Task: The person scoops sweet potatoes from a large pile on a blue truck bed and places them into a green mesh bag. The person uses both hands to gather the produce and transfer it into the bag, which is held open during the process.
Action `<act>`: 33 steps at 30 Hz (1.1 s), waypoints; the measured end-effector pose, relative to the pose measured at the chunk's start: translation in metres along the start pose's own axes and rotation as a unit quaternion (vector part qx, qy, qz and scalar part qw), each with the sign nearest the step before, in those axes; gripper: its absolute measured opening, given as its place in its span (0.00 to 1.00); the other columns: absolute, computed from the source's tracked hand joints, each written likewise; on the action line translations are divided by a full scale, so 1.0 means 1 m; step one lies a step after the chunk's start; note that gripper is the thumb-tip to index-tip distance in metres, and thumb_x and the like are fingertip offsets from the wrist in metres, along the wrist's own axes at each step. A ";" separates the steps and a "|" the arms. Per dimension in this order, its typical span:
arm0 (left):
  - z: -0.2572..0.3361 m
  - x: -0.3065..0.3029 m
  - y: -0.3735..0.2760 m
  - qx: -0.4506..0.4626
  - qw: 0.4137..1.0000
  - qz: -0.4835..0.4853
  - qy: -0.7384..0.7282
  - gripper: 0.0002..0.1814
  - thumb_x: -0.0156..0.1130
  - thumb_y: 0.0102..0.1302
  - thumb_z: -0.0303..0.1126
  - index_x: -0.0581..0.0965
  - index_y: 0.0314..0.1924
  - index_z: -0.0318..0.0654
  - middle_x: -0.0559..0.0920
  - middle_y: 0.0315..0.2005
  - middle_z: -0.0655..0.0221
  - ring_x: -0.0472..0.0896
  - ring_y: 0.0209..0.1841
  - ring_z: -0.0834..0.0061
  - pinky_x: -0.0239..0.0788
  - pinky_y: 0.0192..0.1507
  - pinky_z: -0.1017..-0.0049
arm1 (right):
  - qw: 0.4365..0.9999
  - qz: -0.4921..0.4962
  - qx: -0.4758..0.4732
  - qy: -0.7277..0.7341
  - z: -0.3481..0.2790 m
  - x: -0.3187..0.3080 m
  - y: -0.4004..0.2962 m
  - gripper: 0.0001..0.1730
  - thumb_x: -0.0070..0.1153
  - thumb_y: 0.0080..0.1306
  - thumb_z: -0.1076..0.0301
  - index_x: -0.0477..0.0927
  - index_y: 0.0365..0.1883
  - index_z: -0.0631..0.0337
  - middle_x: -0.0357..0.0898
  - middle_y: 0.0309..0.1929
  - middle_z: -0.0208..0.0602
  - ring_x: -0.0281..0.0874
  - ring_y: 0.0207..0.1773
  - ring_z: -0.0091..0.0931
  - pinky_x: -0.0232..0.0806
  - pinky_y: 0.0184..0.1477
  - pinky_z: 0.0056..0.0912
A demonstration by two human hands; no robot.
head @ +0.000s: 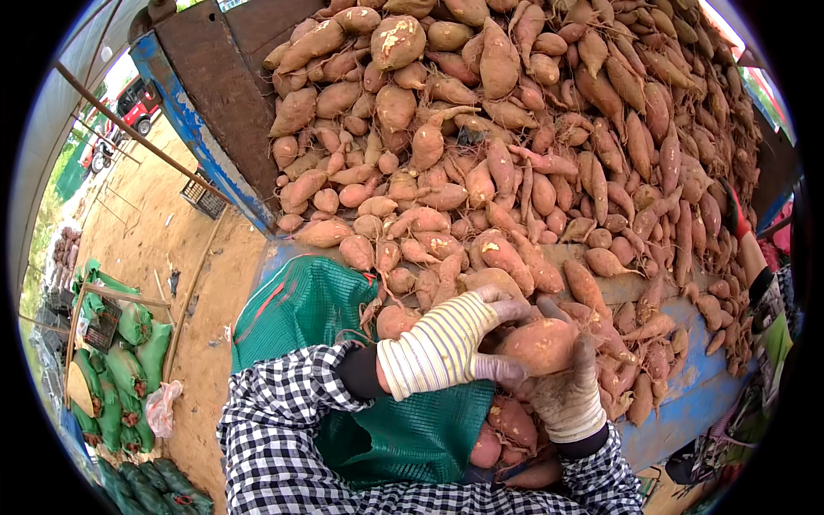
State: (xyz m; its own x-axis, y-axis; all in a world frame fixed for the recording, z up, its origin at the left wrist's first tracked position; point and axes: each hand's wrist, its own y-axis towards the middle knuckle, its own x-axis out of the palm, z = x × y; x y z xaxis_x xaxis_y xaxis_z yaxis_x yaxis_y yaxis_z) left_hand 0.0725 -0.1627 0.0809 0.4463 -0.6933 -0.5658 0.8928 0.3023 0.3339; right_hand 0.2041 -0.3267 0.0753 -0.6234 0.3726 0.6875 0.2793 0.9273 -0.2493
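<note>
A large heap of sweet potatoes [444,193] lies on a blue metal bed in front of me. My right hand [566,389], in a soiled light glove, holds a big round sweet potato [542,346] from its right side. My left hand [450,341], in a striped glove with grey fingertips, is at the left of that same sweet potato, its thumb against it and its fingers spread over the root behind. A green mesh bag [302,309] is spread under my left forearm, with several sweet potatoes [512,425] at its right edge below my hands.
A blue and brown metal side panel [199,129] stands at the left of the heap. Another person's gloved hand [736,209] reaches into the heap at the far right. Filled green sacks [129,367] and a black crate [203,195] are on the dirt ground at left.
</note>
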 end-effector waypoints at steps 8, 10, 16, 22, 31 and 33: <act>-0.173 -0.090 0.132 -0.318 0.858 0.231 0.331 0.40 0.71 0.57 0.40 0.64 0.66 0.34 0.73 0.59 0.49 0.72 0.61 0.55 0.66 0.62 0.64 | 0.994 -0.028 0.044 0.092 0.005 -0.022 -0.026 0.51 0.63 0.51 0.29 0.68 0.59 0.63 0.72 0.56 0.51 0.71 0.60 0.50 0.64 0.63 0.62; -0.206 -0.088 0.147 -0.340 0.873 0.270 0.220 0.45 0.73 0.55 0.39 0.60 0.68 0.35 0.71 0.60 0.49 0.71 0.62 0.54 0.67 0.62 0.64 | 0.997 -0.002 0.055 0.063 0.002 -0.013 -0.029 0.51 0.63 0.51 0.29 0.68 0.59 0.63 0.73 0.55 0.51 0.69 0.62 0.50 0.63 0.65 0.62; -0.212 -0.065 0.162 -0.127 0.948 0.274 -0.096 0.42 0.68 0.58 0.40 0.59 0.69 0.33 0.74 0.56 0.46 0.78 0.54 0.59 0.73 0.55 0.69 | 0.986 -0.051 0.021 0.157 0.003 -0.045 -0.024 0.42 0.66 0.55 0.45 0.70 0.61 0.62 0.74 0.57 0.53 0.70 0.62 0.47 0.64 0.65 0.54; 0.005 0.009 0.059 0.015 0.995 -0.067 0.078 0.38 0.64 0.62 0.51 0.68 0.64 0.32 0.80 0.50 0.52 0.80 0.53 0.62 0.72 0.55 0.69 | 0.985 -0.013 -0.049 0.164 -0.005 -0.020 -0.020 0.56 0.67 0.50 0.44 0.53 0.73 0.49 0.51 0.73 0.54 0.54 0.71 0.55 0.65 0.62 0.63; -0.150 -0.098 0.101 -0.399 0.833 0.105 0.368 0.26 0.52 0.71 0.51 0.80 0.49 0.35 0.83 0.46 0.53 0.81 0.48 0.55 0.72 0.51 0.62 | 0.948 -0.062 0.034 0.310 0.011 -0.059 -0.038 0.40 0.60 0.61 0.47 0.62 0.66 0.53 0.65 0.63 0.44 0.71 0.55 0.40 0.75 0.40 0.37; -0.222 -0.116 0.098 -0.483 0.799 0.079 0.348 0.26 0.48 0.72 0.50 0.77 0.57 0.38 0.78 0.56 0.54 0.78 0.56 0.55 0.71 0.54 0.58 | 0.940 -0.073 0.066 0.326 0.016 -0.066 -0.034 0.39 0.60 0.61 0.47 0.63 0.65 0.55 0.65 0.63 0.45 0.71 0.53 0.39 0.75 0.39 0.36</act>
State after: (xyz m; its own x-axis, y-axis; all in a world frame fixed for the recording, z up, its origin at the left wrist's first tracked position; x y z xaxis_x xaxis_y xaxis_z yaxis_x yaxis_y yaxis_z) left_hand 0.1214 0.0921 0.0116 0.1833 -0.1662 -0.9689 0.3016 0.9476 -0.1055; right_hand 0.2237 -0.3825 0.0276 -0.0568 0.1792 0.9822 0.1054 0.9793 -0.1726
